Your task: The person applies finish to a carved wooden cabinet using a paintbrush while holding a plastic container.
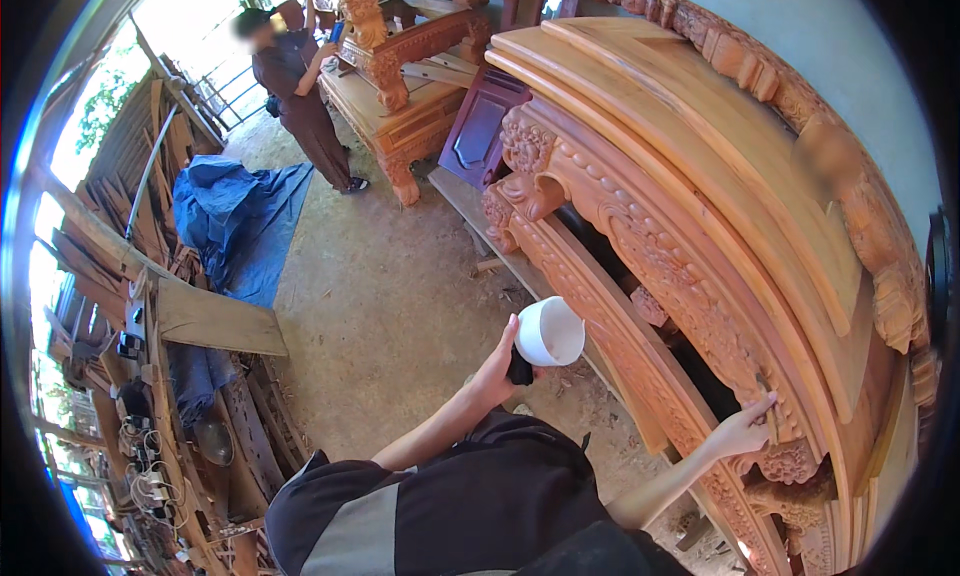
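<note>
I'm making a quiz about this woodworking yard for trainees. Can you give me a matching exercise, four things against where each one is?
Things:
1. white bowl
2. small brush
3. blue tarp
4. standing person

Places:
A. spread on the dirt ground by the stacked planks
B. in the right hand, against the carved cabinet
C. far off, beside another carved piece
D. held up in the left hand

Pairs: 1-D, 2-B, 3-A, 4-C

One white bowl (549, 331) and one small brush (768, 408) are in view. There are two large carved wooden cabinets (700, 206), one blue tarp (240, 221), and one other person (300, 96) standing.
</note>
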Tool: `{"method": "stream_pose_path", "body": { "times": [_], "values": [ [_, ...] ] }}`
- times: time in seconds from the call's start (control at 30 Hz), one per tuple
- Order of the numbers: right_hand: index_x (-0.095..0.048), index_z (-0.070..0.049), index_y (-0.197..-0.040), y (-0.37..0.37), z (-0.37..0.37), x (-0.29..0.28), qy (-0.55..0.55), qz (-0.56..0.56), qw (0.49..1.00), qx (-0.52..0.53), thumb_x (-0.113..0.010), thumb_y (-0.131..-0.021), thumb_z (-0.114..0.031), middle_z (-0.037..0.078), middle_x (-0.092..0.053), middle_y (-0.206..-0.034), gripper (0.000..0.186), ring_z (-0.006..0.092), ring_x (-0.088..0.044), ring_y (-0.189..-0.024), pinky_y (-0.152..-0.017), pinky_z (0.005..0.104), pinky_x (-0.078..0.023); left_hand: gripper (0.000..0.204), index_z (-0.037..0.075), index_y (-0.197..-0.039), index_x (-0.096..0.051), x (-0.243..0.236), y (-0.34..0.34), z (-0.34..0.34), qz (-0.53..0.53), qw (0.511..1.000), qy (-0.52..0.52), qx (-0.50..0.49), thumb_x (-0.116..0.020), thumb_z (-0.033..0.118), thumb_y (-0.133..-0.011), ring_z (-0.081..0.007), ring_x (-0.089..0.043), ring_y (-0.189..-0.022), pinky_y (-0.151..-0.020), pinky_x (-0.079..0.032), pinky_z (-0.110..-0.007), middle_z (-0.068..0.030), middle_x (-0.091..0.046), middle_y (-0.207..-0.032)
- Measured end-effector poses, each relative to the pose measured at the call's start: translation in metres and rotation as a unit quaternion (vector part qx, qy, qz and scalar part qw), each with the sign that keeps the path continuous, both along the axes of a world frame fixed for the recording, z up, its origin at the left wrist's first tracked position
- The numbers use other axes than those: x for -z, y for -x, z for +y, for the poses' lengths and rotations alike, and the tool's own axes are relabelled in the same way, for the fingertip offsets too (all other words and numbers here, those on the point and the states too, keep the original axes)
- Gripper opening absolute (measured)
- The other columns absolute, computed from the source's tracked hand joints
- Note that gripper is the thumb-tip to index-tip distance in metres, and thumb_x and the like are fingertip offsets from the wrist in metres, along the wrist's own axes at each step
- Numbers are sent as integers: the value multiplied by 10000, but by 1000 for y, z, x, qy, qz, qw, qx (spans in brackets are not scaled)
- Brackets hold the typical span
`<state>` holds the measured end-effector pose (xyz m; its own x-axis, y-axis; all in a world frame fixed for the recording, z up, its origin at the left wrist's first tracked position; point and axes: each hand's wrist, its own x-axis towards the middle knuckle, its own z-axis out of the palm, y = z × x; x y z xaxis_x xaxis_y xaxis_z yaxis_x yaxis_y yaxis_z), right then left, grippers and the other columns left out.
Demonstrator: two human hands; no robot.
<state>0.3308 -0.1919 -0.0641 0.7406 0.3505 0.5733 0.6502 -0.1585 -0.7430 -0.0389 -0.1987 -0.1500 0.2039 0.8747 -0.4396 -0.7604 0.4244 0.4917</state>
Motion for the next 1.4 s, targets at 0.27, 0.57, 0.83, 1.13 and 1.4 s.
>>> {"method": "stream_pose_path", "body": {
  "times": [0.27, 0.57, 0.83, 1.13, 1.4],
  "values": [
    [-683, 109, -1048, 10, 3, -3, -50, 7, 999, -12, -610, -1031, -258, 181, -727, -828, 375, 204, -665, -613, -514, 295, -517, 642, 145, -1350, -530, -11, 1, 14, 26, 999, -38, 20, -433, 668, -989, -188, -647, -781, -609, -542, -332, -74, -677, -1041],
    [-689, 66, -895, 21, 16, 6, 42, 115, 991, -57, -599, -1040, -271, 114, -679, -695, 378, 171, -605, -576, -513, 297, -456, 653, 106, -1326, -538, -37, -17, 27, 32, 999, -39, 3, -410, 660, -1005, -173, -611, -711, -598, -512, -312, -75, -666, -952],
    [-667, 43, -823, 55, 30, 20, 20, 153, 988, -19, -614, -1030, -217, 133, -700, -733, 336, 156, -650, -624, -543, 275, -493, 653, 136, -1361, -519, -28, -28, 27, 22, 999, -24, 38, -424, 667, -994, -180, -652, -802, -635, -552, -338, -72, -676, -1036],
    [-666, 8, -840, 82, 50, 32, -14, -100, 989, -107, -724, -950, -130, 65, -675, -718, 185, 154, -659, -623, -575, 318, -518, 682, 142, -1350, -542, -24, -24, 26, 8, 999, -25, 39, -386, 695, -982, -191, -680, -873, -647, -571, -339, -83, -688, -1136],
    [-612, -28, -862, 70, 40, 33, -246, 1, 968, -49, -748, -924, -108, 86, -684, -716, 170, 163, -680, -606, -535, 287, -487, 653, 183, -1364, -521, -34, -15, 29, 28, 999, -27, 19, -408, 698, -979, -226, -645, -947, -649, -534, -370, -66, -652, -1214]
  ]
}}
